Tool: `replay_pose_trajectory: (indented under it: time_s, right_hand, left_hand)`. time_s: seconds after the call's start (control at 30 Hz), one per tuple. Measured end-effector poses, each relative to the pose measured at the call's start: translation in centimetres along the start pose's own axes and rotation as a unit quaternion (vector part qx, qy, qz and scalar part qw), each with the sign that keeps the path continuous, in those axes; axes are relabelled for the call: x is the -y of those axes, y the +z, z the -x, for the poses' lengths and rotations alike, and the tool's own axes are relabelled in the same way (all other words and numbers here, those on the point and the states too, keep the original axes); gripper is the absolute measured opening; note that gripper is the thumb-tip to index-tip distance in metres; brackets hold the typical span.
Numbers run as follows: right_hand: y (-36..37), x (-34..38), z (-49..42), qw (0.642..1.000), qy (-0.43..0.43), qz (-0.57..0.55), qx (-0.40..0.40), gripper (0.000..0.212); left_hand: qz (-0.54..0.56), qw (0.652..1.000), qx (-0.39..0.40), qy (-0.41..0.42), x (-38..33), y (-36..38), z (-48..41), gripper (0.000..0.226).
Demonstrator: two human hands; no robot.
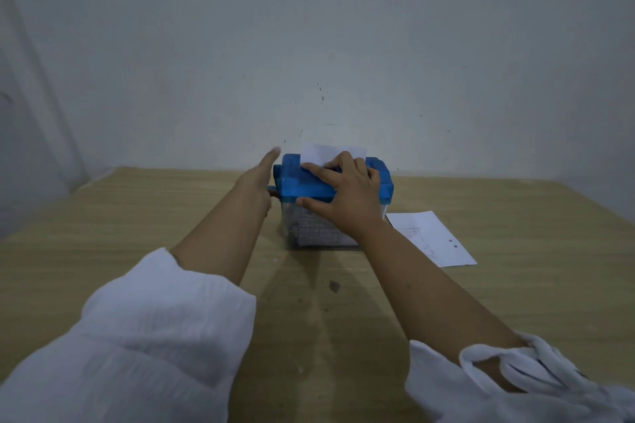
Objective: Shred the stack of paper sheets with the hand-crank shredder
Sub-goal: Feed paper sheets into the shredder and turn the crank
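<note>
Head view, nearest first: your white sleeves (154, 336) are pushed back and both forearms reach out over the wooden table (137, 216).

The clear bin (290, 227) stands mid-table and already holds a loose heap of grey-white shreds (319, 233), which look to fill much of it. Just right of the bin, flat on the table, lies the remaining paper (431, 237). From here you cannot tell whether it is one sheet or several.

The shredder's blue lid (295, 182) sits on the bin. Your right hand (347, 192) lies spread across it, fingers flat on top and thumb against the front edge, pressing rather than gripping. Your left hand (256, 182) is at the lid's left end with fingers straight, next to the small blue crank (272, 188). Whether the palm touches the crank is hidden.

One white sheet (330, 153) stands upright in the slot, just beyond your right fingertips.

The unit is probably light plastic and could skate or tip as you crank, so hold it down by the lid. The paper is thin and floppy, so take it by its top edge and feed it straight.
</note>
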State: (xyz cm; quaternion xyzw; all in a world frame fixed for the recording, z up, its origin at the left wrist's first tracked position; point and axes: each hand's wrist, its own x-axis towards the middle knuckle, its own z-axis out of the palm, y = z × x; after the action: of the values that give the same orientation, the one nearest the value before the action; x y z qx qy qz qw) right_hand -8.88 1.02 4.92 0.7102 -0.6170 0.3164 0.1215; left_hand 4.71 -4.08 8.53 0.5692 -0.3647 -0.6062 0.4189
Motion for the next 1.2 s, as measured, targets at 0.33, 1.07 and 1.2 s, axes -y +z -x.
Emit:
replay_pose_trajectory:
  time_s: [0.33, 1.07, 1.2]
  right_hand:
    - [-0.4, 0.2, -0.1, 1.0, 0.007, 0.002, 0.022, 0.058]
    - [-0.3, 0.3, -0.2, 0.999, 0.025, -0.041, -0.004, 0.055]
    - [-0.2, 0.3, -0.2, 0.998, 0.029, -0.053, -0.005, 0.055]
  left_hand:
    - [-0.005, 0.999, 0.049, 0.013, -1.6, 0.4, 0.7, 0.031]
    - [0.19, 0.949, -0.044, 0.248, -0.1, 0.3, 0.6, 0.025]
    - [0.239, 0.935, -0.051, 0.258, 0.7, 0.2, 1.2, 0.022]
